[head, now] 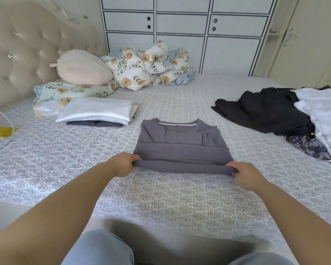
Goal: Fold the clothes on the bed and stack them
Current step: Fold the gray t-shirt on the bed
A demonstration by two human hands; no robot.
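Stack [97,111] left, unfolded heap [287,113] right

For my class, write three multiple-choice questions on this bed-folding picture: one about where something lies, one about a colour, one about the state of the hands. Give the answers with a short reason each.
1. Where does the folded stack lie in relation to the grey shirt?
A. farther off and to its left
B. on top of it
C. to its right, beside the dark clothes

2. What colour is the top garment of the folded stack?
A. black
B. white
C. yellow

3. What are the hands doing?
A. both resting flat on the bed
B. only one touches the shirt
C. each grips a near corner of the grey shirt

Answers:
1 A, the stack sits towards the headboard side, apart from the shirt.
2 B, a white garment lies over a dark one.
3 C, the left hand and right hand curl round the shirt's near fold at its two ends.
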